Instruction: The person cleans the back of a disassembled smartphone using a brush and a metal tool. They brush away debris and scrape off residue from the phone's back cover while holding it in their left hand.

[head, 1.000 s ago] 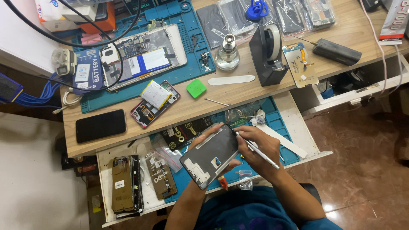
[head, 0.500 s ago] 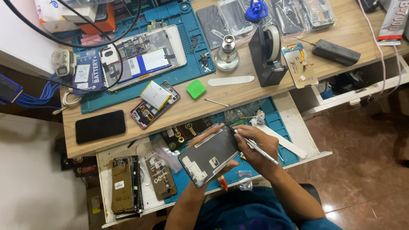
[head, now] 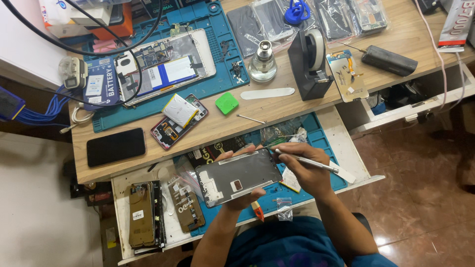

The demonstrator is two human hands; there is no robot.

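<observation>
While only the head view is available, it shows both hands at work over a pulled-out drawer lined with a blue mat (head: 324,129), below the wooden desk (head: 208,129).

Head view: the left hand (head: 242,198) is closed on a bare phone frame (head: 238,176), gripping it from beneath with fingertips curled over its far edge. The frame is held roughly level, inner side up, above the mat and not resting on it. The right hand (head: 307,170) is closed around a slim silver tool (head: 308,161), held like a pen; its tip sits at the frame's upper right corner. Whether the tip touches the frame cannot be told.

Risks, as judged: the frame is supported by one hand only, so pressure from the tool could tip or twist it loose onto the drawer. A slip of the tip off the corner could scratch the frame or jab the left fingertips beside it. Loose plastic bags (head: 284,207) and a small orange tool (head: 257,211) lie just below the frame and could snag whatever drops.
</observation>
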